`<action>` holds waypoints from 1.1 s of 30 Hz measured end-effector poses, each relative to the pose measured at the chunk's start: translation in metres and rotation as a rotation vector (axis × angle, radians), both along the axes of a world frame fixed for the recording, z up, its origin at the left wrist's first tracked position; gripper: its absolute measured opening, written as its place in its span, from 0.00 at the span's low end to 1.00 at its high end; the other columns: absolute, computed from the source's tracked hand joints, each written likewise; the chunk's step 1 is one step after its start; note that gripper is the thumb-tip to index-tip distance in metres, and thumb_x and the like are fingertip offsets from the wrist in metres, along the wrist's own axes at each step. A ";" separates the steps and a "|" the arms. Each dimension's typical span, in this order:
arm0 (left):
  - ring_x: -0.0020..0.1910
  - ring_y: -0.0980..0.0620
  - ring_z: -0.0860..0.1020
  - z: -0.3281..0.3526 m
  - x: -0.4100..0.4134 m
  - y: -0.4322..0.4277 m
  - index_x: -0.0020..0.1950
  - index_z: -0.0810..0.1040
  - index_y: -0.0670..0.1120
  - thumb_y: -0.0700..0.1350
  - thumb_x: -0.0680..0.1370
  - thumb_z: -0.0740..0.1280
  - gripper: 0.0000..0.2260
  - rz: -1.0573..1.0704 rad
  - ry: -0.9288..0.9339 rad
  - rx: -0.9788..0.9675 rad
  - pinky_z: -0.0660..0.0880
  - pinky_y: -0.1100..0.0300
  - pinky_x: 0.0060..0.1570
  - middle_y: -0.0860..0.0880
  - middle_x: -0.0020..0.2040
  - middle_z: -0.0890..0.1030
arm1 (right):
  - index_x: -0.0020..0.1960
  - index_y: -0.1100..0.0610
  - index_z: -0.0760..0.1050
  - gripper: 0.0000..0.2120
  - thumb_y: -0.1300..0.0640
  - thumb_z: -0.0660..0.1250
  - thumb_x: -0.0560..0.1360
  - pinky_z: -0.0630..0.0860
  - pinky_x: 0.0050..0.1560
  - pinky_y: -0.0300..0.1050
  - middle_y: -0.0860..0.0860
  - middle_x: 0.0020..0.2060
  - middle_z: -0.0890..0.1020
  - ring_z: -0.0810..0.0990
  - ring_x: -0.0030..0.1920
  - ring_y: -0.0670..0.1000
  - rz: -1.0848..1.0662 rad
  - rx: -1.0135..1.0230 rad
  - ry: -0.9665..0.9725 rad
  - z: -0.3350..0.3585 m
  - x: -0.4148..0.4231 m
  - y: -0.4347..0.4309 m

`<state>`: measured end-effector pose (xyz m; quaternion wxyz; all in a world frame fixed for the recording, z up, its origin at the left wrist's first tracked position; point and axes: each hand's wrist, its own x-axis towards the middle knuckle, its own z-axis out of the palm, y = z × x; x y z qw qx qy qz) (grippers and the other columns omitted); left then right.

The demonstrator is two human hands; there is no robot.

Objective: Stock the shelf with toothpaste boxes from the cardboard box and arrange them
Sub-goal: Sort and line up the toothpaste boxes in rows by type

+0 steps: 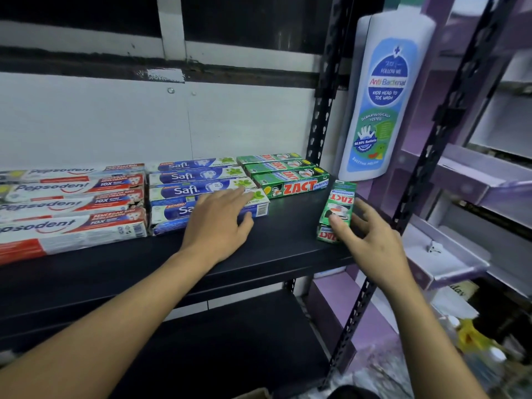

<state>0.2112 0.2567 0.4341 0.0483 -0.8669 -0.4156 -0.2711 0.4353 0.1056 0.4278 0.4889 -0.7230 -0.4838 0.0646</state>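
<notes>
Right hand point(371, 240), right of centre, pinches a loose Zact box point(337, 208) lying end-on on the black shelf point(259, 254), apart from the Zact row point(290, 184). Left hand point(218, 217) rests flat, fingers straight, on the front Safi box point(169, 217). Risk: swinging the box round could knock that row askew.

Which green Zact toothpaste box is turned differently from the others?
The green Zact box gripped by the right hand: it lies front-to-back, while the other Zact boxes lie crosswise.
</notes>
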 end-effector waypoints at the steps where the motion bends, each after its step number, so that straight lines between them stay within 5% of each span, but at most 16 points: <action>1: 0.72 0.50 0.68 0.000 0.000 0.000 0.73 0.71 0.52 0.53 0.81 0.61 0.20 0.001 0.003 -0.001 0.60 0.48 0.72 0.52 0.74 0.70 | 0.61 0.34 0.72 0.16 0.37 0.68 0.74 0.72 0.63 0.41 0.28 0.49 0.81 0.74 0.56 0.26 0.008 -0.017 -0.045 0.000 -0.003 0.000; 5: 0.73 0.50 0.67 0.000 -0.001 0.000 0.74 0.70 0.53 0.53 0.81 0.60 0.21 0.002 0.011 -0.002 0.59 0.48 0.72 0.53 0.74 0.70 | 0.70 0.44 0.72 0.33 0.30 0.66 0.70 0.69 0.70 0.50 0.44 0.61 0.81 0.75 0.68 0.48 -0.013 -0.075 -0.190 -0.005 -0.004 0.006; 9: 0.73 0.50 0.67 0.000 -0.001 0.000 0.75 0.69 0.53 0.53 0.81 0.59 0.21 0.000 0.008 -0.008 0.59 0.48 0.73 0.53 0.75 0.69 | 0.71 0.45 0.71 0.30 0.37 0.70 0.71 0.67 0.54 0.22 0.42 0.57 0.82 0.78 0.59 0.41 0.033 -0.101 -0.189 -0.003 -0.003 0.005; 11: 0.73 0.51 0.67 0.000 -0.001 0.001 0.75 0.69 0.53 0.53 0.81 0.59 0.21 -0.001 0.009 -0.006 0.59 0.49 0.73 0.53 0.75 0.69 | 0.71 0.45 0.71 0.28 0.39 0.69 0.73 0.65 0.49 0.18 0.37 0.53 0.80 0.77 0.54 0.36 0.071 -0.118 -0.199 -0.002 0.003 -0.003; 13: 0.73 0.51 0.67 -0.001 0.000 0.001 0.74 0.69 0.53 0.53 0.81 0.59 0.21 -0.006 0.010 -0.003 0.59 0.48 0.73 0.53 0.75 0.69 | 0.69 0.42 0.73 0.24 0.41 0.68 0.74 0.72 0.54 0.26 0.35 0.55 0.80 0.78 0.53 0.34 0.140 -0.101 -0.123 -0.002 0.011 -0.016; 16: 0.73 0.51 0.68 -0.001 0.000 0.002 0.74 0.70 0.52 0.53 0.81 0.60 0.21 -0.004 0.014 -0.002 0.60 0.48 0.72 0.53 0.74 0.70 | 0.62 0.41 0.77 0.16 0.50 0.70 0.76 0.74 0.44 0.30 0.42 0.53 0.84 0.81 0.47 0.38 0.129 0.024 0.035 -0.005 0.014 -0.033; 19: 0.72 0.50 0.68 0.000 0.000 0.002 0.74 0.70 0.52 0.53 0.81 0.60 0.21 0.004 0.018 0.004 0.61 0.48 0.72 0.53 0.74 0.70 | 0.61 0.42 0.77 0.19 0.41 0.72 0.71 0.73 0.45 0.30 0.38 0.48 0.83 0.81 0.46 0.38 -0.040 0.063 -0.039 -0.012 -0.001 -0.031; 23: 0.72 0.49 0.69 0.001 0.000 0.001 0.73 0.71 0.52 0.52 0.80 0.62 0.21 0.004 0.013 0.003 0.62 0.47 0.71 0.52 0.73 0.71 | 0.59 0.43 0.74 0.24 0.35 0.73 0.68 0.78 0.52 0.49 0.41 0.46 0.84 0.82 0.49 0.45 -0.181 0.128 -0.124 -0.026 -0.021 -0.012; 28: 0.72 0.49 0.69 0.001 0.000 0.000 0.74 0.71 0.52 0.52 0.80 0.61 0.21 0.003 0.019 0.001 0.61 0.47 0.71 0.52 0.73 0.71 | 0.54 0.44 0.78 0.15 0.54 0.76 0.70 0.76 0.40 0.38 0.40 0.42 0.84 0.82 0.40 0.41 -0.023 0.171 0.025 -0.020 -0.006 -0.024; 33: 0.72 0.49 0.68 0.001 0.000 0.001 0.74 0.70 0.52 0.53 0.80 0.61 0.21 0.008 0.024 0.002 0.61 0.48 0.71 0.52 0.74 0.71 | 0.56 0.42 0.81 0.15 0.52 0.70 0.70 0.74 0.56 0.44 0.40 0.61 0.80 0.79 0.56 0.48 -0.132 0.142 -0.113 -0.020 0.027 -0.025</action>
